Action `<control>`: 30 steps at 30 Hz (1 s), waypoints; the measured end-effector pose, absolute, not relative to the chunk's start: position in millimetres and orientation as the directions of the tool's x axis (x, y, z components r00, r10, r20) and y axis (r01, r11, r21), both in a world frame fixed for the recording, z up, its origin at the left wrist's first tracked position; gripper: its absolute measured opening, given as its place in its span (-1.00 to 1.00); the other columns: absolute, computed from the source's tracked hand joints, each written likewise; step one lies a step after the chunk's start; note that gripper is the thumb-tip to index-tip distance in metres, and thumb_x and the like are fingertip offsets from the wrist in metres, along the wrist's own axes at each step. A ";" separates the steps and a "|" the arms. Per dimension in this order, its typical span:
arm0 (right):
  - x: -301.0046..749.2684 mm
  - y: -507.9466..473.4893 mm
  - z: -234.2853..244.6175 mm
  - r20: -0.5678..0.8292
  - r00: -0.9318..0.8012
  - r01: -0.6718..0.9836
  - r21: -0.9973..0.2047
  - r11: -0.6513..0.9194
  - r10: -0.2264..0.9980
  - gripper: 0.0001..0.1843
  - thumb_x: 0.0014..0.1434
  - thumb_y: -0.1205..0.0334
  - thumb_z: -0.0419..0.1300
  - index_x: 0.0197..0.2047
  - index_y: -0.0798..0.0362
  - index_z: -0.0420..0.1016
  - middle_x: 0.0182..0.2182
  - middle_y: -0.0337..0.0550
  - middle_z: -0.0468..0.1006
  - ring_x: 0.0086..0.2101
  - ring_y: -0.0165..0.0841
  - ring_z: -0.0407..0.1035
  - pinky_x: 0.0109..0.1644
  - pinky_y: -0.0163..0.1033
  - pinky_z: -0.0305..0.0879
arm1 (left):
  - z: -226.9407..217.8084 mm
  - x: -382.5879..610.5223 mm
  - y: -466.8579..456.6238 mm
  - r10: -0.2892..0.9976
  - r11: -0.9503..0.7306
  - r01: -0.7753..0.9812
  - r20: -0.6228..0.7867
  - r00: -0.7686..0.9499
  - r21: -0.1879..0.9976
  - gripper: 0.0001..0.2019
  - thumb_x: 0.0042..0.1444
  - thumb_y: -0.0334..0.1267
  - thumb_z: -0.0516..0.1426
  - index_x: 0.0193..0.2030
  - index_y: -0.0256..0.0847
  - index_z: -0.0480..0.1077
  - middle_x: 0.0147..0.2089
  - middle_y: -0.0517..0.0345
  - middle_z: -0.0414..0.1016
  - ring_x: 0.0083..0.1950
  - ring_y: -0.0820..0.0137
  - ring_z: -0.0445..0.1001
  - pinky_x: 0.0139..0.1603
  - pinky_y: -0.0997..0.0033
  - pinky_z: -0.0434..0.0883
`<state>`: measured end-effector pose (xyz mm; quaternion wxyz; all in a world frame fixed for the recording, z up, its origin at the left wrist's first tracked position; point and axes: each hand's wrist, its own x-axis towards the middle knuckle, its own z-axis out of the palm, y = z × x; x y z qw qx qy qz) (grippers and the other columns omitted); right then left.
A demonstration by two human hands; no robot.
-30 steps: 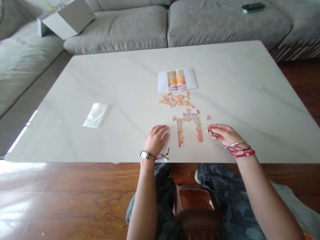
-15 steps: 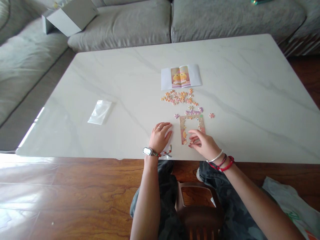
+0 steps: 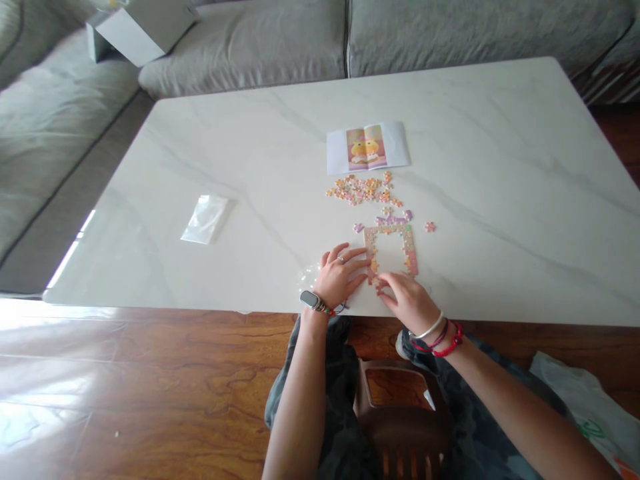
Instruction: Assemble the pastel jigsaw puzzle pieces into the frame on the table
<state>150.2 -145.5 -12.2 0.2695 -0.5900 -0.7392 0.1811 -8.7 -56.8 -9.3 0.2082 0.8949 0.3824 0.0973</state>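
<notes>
A jigsaw border (image 3: 411,257) lies on the white table near its front edge, put together around a bare middle. My left hand (image 3: 340,277) rests flat with its fingers spread, the fingertips at the border's left side. At the lower left corner of the border, my right hand (image 3: 407,300) has thumb and finger pinched on a small puzzle piece (image 3: 380,288), largely hidden by the fingers. Purple puzzle pieces (image 3: 393,219) lie just beyond the top side. A loose pile of orange and pink puzzle pieces (image 3: 363,190) is farther back.
Behind the pile lies a creased picture sheet (image 3: 367,147) showing yellow figures. One pink piece (image 3: 430,227) sits apart on the right. A clear plastic bag (image 3: 205,219) is on the left of the marble-patterned table (image 3: 250,153). Grey sofas (image 3: 270,47) stand beyond it.
My left hand has moved right, its fingers now reaching the border's left side. My right hand has shifted slightly down at the lower corner. The view has tilted a little.
</notes>
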 end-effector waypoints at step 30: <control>140.9 -154.8 -21.6 0.261 -0.200 0.826 -0.473 0.306 0.944 -0.76 0.14 0.37 -0.04 -0.22 0.11 0.43 -0.30 -0.05 0.46 -0.26 -0.32 0.30 -0.15 -0.20 0.27 | -8.2 -8.4 -55.3 0.728 -0.607 0.642 0.003 0.686 0.468 -0.73 0.04 -0.12 0.02 -0.09 0.11 0.33 0.11 0.32 0.24 0.17 0.23 0.01 0.09 0.11 0.06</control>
